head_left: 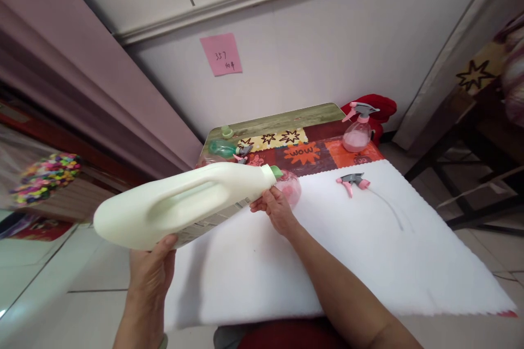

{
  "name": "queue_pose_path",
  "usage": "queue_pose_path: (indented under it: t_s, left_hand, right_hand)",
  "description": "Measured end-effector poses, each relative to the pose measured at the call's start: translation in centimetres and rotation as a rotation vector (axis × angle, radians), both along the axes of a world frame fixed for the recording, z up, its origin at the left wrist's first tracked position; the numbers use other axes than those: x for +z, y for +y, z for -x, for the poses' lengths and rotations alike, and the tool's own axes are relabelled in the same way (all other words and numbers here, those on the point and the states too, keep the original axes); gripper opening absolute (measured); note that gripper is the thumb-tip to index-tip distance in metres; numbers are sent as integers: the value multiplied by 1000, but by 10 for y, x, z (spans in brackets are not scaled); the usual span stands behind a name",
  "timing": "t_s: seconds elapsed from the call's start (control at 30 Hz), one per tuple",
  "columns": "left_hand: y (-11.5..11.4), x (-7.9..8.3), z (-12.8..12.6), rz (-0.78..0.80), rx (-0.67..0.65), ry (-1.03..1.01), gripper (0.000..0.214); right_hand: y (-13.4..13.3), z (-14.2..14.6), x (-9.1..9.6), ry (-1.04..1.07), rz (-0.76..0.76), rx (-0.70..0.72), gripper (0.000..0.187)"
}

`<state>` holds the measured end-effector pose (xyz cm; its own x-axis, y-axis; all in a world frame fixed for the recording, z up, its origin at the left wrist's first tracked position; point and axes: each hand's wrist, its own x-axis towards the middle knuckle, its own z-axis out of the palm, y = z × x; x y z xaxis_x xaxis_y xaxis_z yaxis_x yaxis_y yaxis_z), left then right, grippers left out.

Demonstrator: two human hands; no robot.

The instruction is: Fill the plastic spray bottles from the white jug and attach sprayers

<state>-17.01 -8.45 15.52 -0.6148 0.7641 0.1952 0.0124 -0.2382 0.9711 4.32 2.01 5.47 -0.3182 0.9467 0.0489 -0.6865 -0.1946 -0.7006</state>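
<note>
Pale jug [192, 202]: held in the air over the near left part of the worktop [282, 122], lying nearly flat, its base to the left and its green spout [276, 172] to the right, close to a round pink bottle.
Jug's handling: probably the heaviest thing here if well filled, though the level inside cannot be seen; the wall looks like fairly stiff plastic, likely slick if wet and not fragile.
Where to hold it: best judged as one palm under the broad base and the other hand steadying the neck; the moulded handle looks a good grip too, but no fingers are in it.
Left hand [150, 264]: under the base end, the thumb along the near side, the other fingers mostly hidden beneath; it seems to bear much of the weight.
Green spray bottle [222, 148]: on its side at the back left, behind the jug.
Right hand [280, 210]: at the neck end, fingers bent and pinching the jug just below the spout; whether they also touch the round pink bottle, I cannot tell.
Round pink bottle [293, 191]: just beyond the right hand, partly hidden, probably light and easily tipped.
Loose trigger head [352, 181]: lying on the white cover [429, 267], its thin tube trailing toward the near right.
Upright pink sprayer [357, 135]: at the back right, trigger head on.
</note>
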Motion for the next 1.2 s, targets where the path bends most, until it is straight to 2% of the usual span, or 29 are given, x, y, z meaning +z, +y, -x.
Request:
queue_pose_path:
  t_s: [0.27, 0.63, 1.2]
  left_hand:
    - [-1, -6, -4, 4, -6, -40, 69]
    - [-9, 2, -3, 32, 4, -38, 72]
    - [-7, -1, 2, 78, 37, 30, 63]
  right_hand:
    - [-1, -2, 2, -21, -2, -29, 49]
    - [-2, 2, -2, -10, -2, 3, 51]
    - [-3, 1, -1, 41, 7, 9, 51]
